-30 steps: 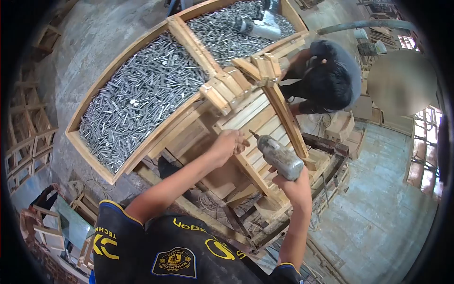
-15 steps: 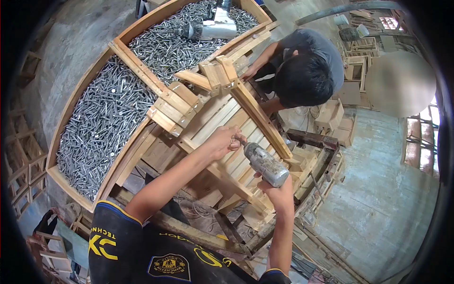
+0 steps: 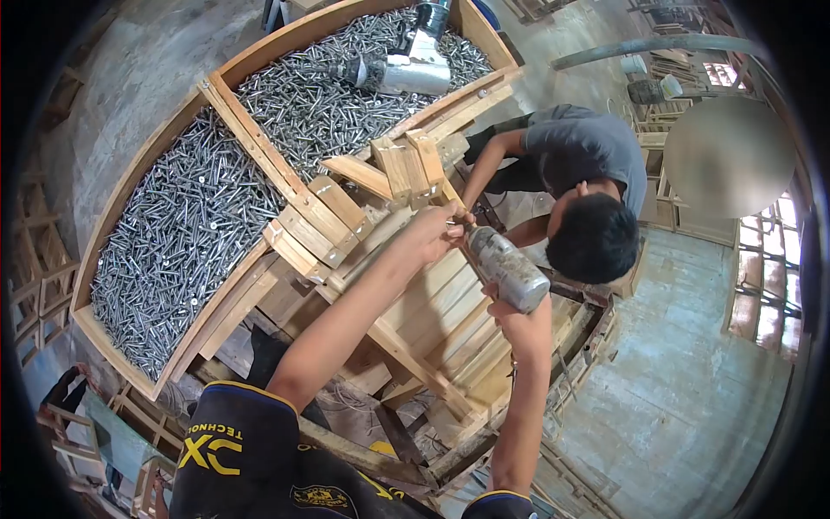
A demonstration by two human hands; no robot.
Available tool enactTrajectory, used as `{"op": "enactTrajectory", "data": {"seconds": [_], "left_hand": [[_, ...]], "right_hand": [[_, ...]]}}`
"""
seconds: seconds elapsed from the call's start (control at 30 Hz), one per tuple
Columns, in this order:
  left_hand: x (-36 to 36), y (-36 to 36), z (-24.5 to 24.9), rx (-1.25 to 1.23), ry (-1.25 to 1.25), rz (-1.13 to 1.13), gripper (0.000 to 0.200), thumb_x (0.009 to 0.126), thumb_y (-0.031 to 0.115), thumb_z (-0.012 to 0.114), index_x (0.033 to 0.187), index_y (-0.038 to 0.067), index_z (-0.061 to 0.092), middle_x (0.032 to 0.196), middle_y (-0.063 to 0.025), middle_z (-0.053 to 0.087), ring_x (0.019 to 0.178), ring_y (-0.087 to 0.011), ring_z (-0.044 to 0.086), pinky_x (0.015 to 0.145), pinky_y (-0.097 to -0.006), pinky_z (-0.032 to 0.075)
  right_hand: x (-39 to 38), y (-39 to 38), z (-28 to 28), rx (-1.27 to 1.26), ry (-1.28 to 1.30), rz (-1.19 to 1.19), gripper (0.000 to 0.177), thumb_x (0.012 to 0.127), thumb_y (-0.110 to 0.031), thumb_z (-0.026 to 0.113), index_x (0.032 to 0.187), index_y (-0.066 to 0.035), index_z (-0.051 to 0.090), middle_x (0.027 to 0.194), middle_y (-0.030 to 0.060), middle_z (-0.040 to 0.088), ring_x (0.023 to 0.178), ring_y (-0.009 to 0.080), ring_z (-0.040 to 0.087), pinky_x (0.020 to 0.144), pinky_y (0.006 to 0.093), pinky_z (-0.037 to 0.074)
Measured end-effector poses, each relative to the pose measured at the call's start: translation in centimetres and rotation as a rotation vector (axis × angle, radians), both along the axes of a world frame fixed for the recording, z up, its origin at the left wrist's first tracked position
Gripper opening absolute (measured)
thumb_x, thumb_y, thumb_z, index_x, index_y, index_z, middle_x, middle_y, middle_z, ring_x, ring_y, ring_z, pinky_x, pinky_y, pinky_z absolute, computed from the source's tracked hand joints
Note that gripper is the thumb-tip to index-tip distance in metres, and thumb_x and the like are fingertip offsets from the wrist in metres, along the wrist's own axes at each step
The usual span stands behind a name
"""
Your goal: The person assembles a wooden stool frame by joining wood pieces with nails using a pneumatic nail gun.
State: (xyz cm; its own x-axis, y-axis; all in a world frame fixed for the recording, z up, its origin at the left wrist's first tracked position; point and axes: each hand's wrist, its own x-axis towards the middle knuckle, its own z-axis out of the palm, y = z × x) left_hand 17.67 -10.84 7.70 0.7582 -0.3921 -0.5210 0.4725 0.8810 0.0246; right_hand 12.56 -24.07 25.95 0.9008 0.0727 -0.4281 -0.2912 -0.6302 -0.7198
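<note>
My right hand [image 3: 519, 318] is wrapped round the handle of a worn silver power driver [image 3: 512, 268], whose nose points up and left. At that nose, over the slatted wooden frame [image 3: 432, 303], my left hand [image 3: 437, 232] has its fingers closed; what they pinch is too small to make out. Short wooden blocks [image 3: 324, 216] are lined up near my left hand. Beyond them is a wooden tray [image 3: 233, 112] full of screws [image 3: 181, 233], split by a divider.
A second silver power tool [image 3: 415, 73] lies on the screws in the far compartment. A co-worker [image 3: 588, 164] bends over the frame's far right side, arms close to the driver's nose. A metal stand [image 3: 571, 363] supports the frame.
Both my hands and the driver have moved up and right, to the frame's far edge. The co-worker's head has shifted down and right in view, and the slatted frame looks shifted.
</note>
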Motion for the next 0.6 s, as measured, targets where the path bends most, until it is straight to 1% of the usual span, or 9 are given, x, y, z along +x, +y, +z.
{"op": "enactTrajectory", "data": {"seconds": [0.07, 0.1, 0.2, 0.3, 0.4, 0.47, 0.5, 0.57, 0.6], "left_hand": [[1.0, 0.4, -0.2, 0.016, -0.051, -0.034, 0.026, 0.103, 0.031, 0.046, 0.095, 0.007, 0.051, 0.088, -0.0074, 0.060, 0.050, -0.0085, 0.039, 0.053, -0.0294, 0.044], [1.3, 0.8, 0.0, 0.074, -0.076, -0.071, 0.038, 0.103, 0.037, 0.042, 0.093, 0.004, 0.057, 0.072, 0.0016, 0.049, 0.053, -0.0087, 0.038, 0.065, -0.0308, 0.051], [2.0, 0.6, -1.1, 0.043, -0.084, -0.013, 0.036, 0.102, 0.038, 0.045, 0.096, 0.005, 0.057, 0.077, 0.0002, 0.056, 0.057, -0.0089, 0.046, 0.068, -0.0332, 0.054], [3.2, -0.5, -1.6, 0.023, 0.058, 0.102, 0.034, 0.100, 0.038, 0.049, 0.101, 0.006, 0.056, 0.086, -0.0024, 0.063, 0.064, -0.0092, 0.053, 0.067, -0.0345, 0.056], [3.4, -0.7, -2.2, 0.037, 0.138, 0.105, 0.032, 0.098, 0.039, 0.054, 0.105, 0.008, 0.055, 0.094, -0.0045, 0.067, 0.065, -0.0097, 0.056, 0.063, -0.0346, 0.057], [3.2, -0.2, -3.1, 0.011, 0.037, 0.128, 0.030, 0.096, 0.038, 0.057, 0.103, 0.009, 0.057, 0.093, -0.0040, 0.067, 0.062, -0.0091, 0.055, 0.059, -0.0328, 0.056], [3.2, -0.3, -3.8, -0.033, -0.020, 0.138, 0.029, 0.095, 0.038, 0.059, 0.102, 0.009, 0.057, 0.093, -0.0041, 0.068, 0.061, -0.0087, 0.054, 0.057, -0.0315, 0.055], [3.3, -0.2, -5.1, -0.149, -0.145, 0.157, 0.028, 0.094, 0.037, 0.061, 0.099, 0.010, 0.058, 0.093, -0.0045, 0.069, 0.059, -0.0078, 0.052, 0.054, -0.0288, 0.052], [3.4, 0.3, -4.5, -0.219, -0.217, 0.168, 0.028, 0.093, 0.037, 0.062, 0.097, 0.010, 0.058, 0.093, -0.0048, 0.069, 0.058, -0.0074, 0.051, 0.053, -0.0273, 0.051]], "right_hand": [[1.1, 0.5, 0.2, 0.006, 0.029, -0.022, 0.041, 0.063, 0.009, 0.056, 0.101, -0.001, 0.067, 0.083, 0.0008, 0.067, 0.068, 0.0077, 0.056, 0.063, 0.0235, 0.046], [1.8, 0.4, 0.4, -0.029, 0.066, 0.009, 0.038, 0.064, 0.008, 0.057, 0.100, -0.001, 0.067, 0.083, 0.0027, 0.069, 0.067, 0.0091, 0.058, 0.064, 0.0252, 0.048], [3.6, 0.5, -0.2, -0.114, -0.065, 0.140, 0.036, 0.064, 0.006, 0.060, 0.099, 0.000, 0.067, 0.082, 0.0050, 0.070, 0.068, 0.0108, 0.061, 0.066, 0.0266, 0.049], [5.3, 1.2, -0.5, -0.131, -0.030, 0.147, 0.034, 0.064, 0.004, 0.062, 0.097, 0.000, 0.067, 0.081, 0.0061, 0.070, 0.073, 0.0115, 0.063, 0.069, 0.0271, 0.049], [6.8, 1.5, -0.4, -0.136, 0.007, 0.203, 0.037, 0.064, 0.004, 0.060, 0.100, 0.000, 0.067, 0.083, 0.0054, 0.070, 0.075, 0.0115, 0.062, 0.071, 0.0266, 0.049], [7.4, 1.4, -0.3, -0.125, 0.006, 0.241, 0.038, 0.064, 0.005, 0.058, 0.101, 0.000, 0.066, 0.083, 0.0054, 0.070, 0.076, 0.0117, 0.062, 0.072, 0.0262, 0.049], [7.4, 1.6, -0.2, -0.046, 0.015, 0.225, 0.040, 0.064, 0.006, 0.057, 0.102, 0.001, 0.065, 0.084, 0.0050, 0.069, 0.073, 0.0109, 0.060, 0.066, 0.0260, 0.048], [7.3, 1.9, 0.9, -0.020, 0.087, 0.159, 0.042, 0.063, 0.007, 0.057, 0.104, 0.001, 0.064, 0.084, 0.0044, 0.068, 0.071, 0.0100, 0.059, 0.061, 0.0252, 0.047], [7.3, 2.2, 1.6, -0.005, 0.118, 0.127, 0.043, 0.063, 0.007, 0.057, 0.105, 0.001, 0.064, 0.084, 0.0040, 0.067, 0.070, 0.0095, 0.058, 0.058, 0.0248, 0.046]]}}
